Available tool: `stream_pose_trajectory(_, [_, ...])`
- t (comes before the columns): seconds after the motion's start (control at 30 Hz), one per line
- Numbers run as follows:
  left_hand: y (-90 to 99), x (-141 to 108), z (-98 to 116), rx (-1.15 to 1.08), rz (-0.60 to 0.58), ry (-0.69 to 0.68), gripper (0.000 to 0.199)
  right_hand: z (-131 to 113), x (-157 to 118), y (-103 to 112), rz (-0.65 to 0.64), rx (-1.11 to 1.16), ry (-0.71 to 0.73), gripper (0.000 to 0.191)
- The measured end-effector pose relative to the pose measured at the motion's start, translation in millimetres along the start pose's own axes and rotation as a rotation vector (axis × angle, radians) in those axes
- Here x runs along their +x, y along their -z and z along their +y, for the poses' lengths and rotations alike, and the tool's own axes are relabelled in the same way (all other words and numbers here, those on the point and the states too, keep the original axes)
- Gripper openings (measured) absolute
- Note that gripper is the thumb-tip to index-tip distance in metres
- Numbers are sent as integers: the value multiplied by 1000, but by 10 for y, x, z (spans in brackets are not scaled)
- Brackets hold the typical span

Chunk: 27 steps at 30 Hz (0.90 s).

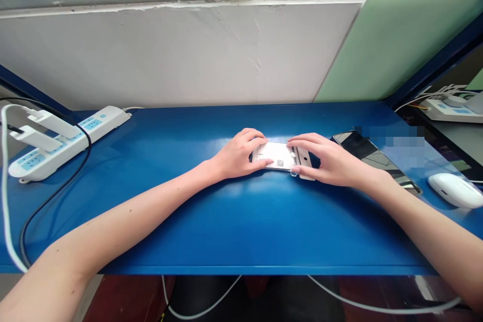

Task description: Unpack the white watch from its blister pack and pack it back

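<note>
A small flat package (278, 155) with a white label and a printed square code lies on the blue table, a bit right of the middle. At its right end is a pale hang tab (305, 157) with a dark hole. My left hand (243, 153) grips the package's left end, thumb on the near edge and fingers on the far edge. Around the right end, by the tab, my right hand (324, 158) holds it the same way. What is inside the package I cannot make out.
A white power strip (71, 143) with plugged-in adapters and cables lies at the left. Right of my right hand rests a dark phone (373, 156), with a white mouse (455, 190) farther right. A wall (181, 55) stands behind the blue table (226, 226).
</note>
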<state>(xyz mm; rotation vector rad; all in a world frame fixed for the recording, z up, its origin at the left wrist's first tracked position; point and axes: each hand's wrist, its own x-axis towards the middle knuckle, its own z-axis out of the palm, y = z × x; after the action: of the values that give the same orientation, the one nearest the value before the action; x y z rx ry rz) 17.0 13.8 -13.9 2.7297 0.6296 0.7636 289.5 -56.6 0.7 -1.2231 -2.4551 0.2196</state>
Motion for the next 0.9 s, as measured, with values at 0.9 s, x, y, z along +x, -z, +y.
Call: stream_pose_trajectory(0.9, [29, 49, 68, 39, -83, 54, 58, 3, -27, 32, -136, -27, -100, 76])
